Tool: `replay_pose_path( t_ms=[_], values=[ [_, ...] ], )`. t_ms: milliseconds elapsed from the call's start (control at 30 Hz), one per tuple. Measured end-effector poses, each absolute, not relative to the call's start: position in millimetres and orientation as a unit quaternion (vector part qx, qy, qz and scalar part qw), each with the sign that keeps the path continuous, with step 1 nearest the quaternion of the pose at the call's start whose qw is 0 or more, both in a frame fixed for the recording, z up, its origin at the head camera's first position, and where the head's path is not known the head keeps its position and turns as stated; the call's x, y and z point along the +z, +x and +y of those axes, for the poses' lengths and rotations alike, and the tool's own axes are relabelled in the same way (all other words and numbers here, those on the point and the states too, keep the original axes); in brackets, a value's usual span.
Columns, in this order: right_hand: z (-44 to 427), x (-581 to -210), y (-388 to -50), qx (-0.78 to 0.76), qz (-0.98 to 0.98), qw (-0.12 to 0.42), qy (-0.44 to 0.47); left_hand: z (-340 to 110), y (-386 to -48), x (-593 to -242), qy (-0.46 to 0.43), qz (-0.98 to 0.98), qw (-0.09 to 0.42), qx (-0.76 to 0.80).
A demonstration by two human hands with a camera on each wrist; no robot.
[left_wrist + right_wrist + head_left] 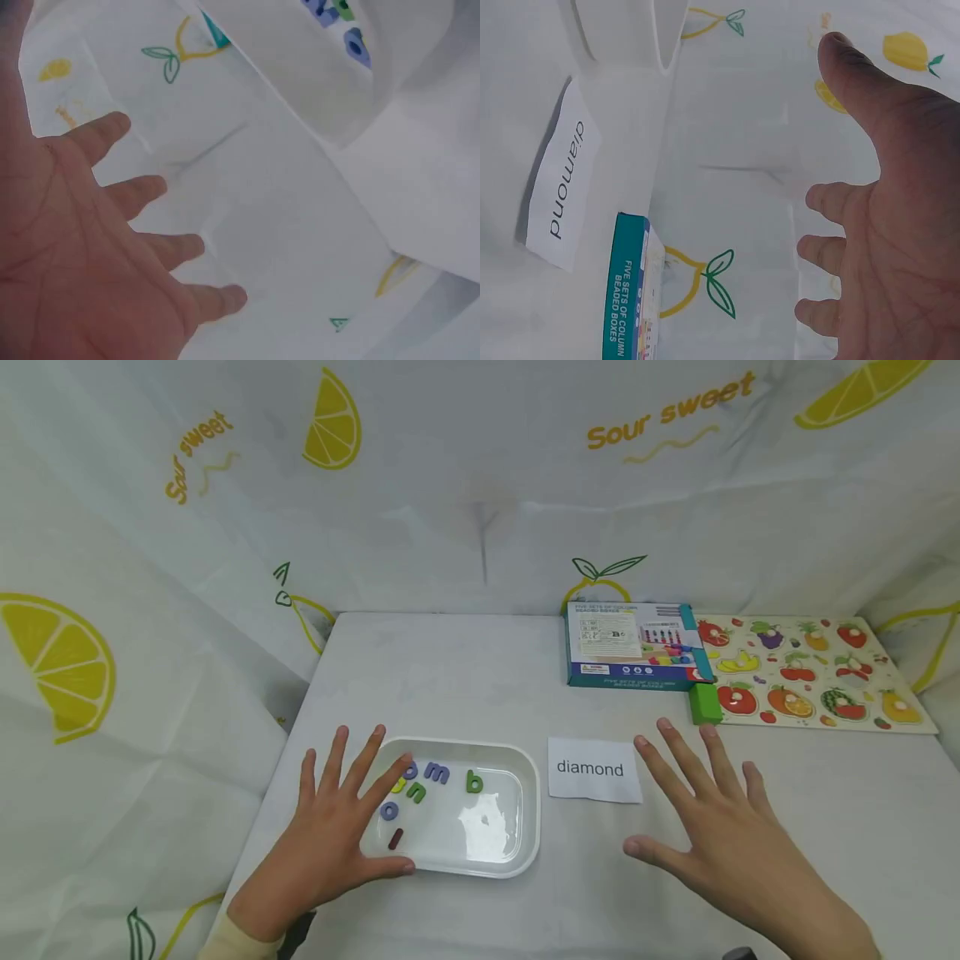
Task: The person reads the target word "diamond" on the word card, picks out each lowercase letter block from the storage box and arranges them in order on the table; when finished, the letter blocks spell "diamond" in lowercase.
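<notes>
My left hand (330, 827) is spread with straight fingers over the left side of a white tray (528, 827) and holds nothing. Coloured letters lie in the tray: a purple m (437, 772), a green b (474, 782), a green n (416, 792), a blue o (389, 811), a dark red bar-shaped letter (396, 838) and others partly behind my index finger. My right hand (727, 835), also spread and holding nothing, is to the right of a paper card (592, 785) printed "diamond". Both palms show in the wrist views, fingers apart.
A boxed set (637, 643) lies at the back of the white table (450, 677). Beside it are a green block (705, 703) and a fruit puzzle board (817, 672) on the right. A white cloth (420, 510) with lemon prints hangs behind.
</notes>
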State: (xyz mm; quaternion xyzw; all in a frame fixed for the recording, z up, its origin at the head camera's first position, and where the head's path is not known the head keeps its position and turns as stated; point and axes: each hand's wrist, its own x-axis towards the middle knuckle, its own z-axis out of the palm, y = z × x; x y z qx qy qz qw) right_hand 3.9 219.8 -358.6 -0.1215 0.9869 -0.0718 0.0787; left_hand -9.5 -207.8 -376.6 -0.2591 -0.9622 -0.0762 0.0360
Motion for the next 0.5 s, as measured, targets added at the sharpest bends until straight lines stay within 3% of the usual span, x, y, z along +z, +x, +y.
replay_pose_path(
  t_ms=[267, 500],
  values=[
    [212, -351, -4, -0.141, 0.972, 0.093, -0.161, -232, -22, -405, -0.301, -0.940, -0.038, -0.156],
    [194, -358, -23, -0.314, 0.910, 0.087, -0.257, -254, -31, -440, -0.275, -0.931, -0.074, -0.226]
  ],
)
